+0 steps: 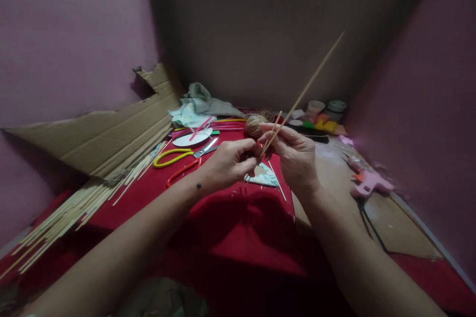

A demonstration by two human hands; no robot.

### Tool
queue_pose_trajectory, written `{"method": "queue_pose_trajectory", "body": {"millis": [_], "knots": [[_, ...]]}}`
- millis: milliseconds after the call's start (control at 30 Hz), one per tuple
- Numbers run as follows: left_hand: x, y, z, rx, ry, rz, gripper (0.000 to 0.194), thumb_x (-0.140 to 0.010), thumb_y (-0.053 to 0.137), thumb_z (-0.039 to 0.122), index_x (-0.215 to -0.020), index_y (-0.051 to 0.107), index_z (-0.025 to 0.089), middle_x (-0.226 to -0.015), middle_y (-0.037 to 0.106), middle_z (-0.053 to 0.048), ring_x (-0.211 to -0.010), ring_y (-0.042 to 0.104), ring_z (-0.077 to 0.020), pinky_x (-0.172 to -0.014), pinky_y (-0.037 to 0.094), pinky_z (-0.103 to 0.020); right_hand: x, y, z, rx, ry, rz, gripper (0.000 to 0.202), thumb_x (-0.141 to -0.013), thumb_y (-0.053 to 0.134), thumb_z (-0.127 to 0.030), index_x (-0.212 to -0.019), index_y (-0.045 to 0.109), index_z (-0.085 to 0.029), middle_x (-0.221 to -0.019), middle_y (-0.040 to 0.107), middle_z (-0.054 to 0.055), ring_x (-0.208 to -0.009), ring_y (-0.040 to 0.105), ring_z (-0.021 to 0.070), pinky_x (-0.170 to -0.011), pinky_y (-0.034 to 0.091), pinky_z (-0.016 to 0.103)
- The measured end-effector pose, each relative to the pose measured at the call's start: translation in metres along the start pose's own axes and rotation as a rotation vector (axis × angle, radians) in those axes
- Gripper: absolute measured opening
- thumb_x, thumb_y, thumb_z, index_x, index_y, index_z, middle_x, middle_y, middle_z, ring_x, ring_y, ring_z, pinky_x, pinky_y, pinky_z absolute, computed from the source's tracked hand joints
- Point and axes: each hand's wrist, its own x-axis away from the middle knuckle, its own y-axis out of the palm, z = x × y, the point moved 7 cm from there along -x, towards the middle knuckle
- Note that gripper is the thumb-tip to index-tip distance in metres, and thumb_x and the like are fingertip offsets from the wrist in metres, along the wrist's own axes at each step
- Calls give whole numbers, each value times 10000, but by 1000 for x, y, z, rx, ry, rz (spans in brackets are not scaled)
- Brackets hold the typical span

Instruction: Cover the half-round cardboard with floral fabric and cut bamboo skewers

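My right hand pinches a long thin wooden stick that slants up to the right. A shorter stick pokes up between the same fingers. Close beside it, my left hand has its fingers curled together at the sticks' lower end; what they hold is too small to make out. Under the hands a patterned cloth piece lies on the red cloth, with a thin stick along its right side.
Yellow-handled scissors, orange-handled scissors and a white disc lie left. Many sticks rest by the cardboard. Twine sits behind; a pink glue gun lies on a board at right.
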Motion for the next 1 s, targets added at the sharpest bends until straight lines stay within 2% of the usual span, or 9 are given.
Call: {"method": "queue_pose_trajectory", "body": {"millis": [200,300,400,500,567,767,1000], "knots": [[3,-2,-15,108,-14,78,53,-825,509,174,-844,461,180,-610,578,28,-488,555,-101,-453,457,-207,0,4,3,-77,12,-44,137,-784,679,-320,-886,731,-245,-669,658,-31,-516,560,83,-505,503,239],[3,0,-17,80,4,40,26,-840,505,186,-846,486,170,-639,574,20,-523,553,-101,-495,464,-220,0,4,5,-47,15,-33,153,-760,700,-323,-884,740,-243,-668,664,-29,-520,563,87,-501,509,243],[4,2,-16,-38,33,-18,36,-836,511,167,-833,544,154,-689,565,12,-583,537,-93,-546,447,-215,1,3,3,18,20,6,131,-734,719,-286,-856,755,-253,-640,660,-36,-508,544,81,-491,498,234],[5,3,-15,-198,46,-56,127,-848,520,194,-746,575,143,-696,574,0,-629,530,-99,-591,431,-219,4,5,0,82,30,4,142,-733,713,-256,-867,759,-265,-665,674,-35,-509,526,77,-480,481,226],[7,4,-15,-250,40,-89,174,-874,498,221,-757,597,138,-714,606,-13,-647,548,-107,-617,435,-228,6,8,-3,115,33,-16,165,-731,711,-241,-887,758,-266,-704,689,-30,-523,525,79,-489,478,228],[10,6,-9,-259,91,-123,192,-906,456,222,-873,621,130,-752,639,-30,-669,575,-119,-645,446,-235,9,12,-10,141,-24,-67,156,-741,700,-205,-878,754,-256,-778,704,-17,-666,596,112,-618,515,254],[13,11,-15,-292,101,-249,115,-868,491,152,-842,604,147,-738,595,4,-658,527,-100,-654,411,-209,12,20,-10,209,-59,-173,72,-758,676,-178,-770,735,-217,-621,626,-44,-561,562,79,-528,473,203]]}}
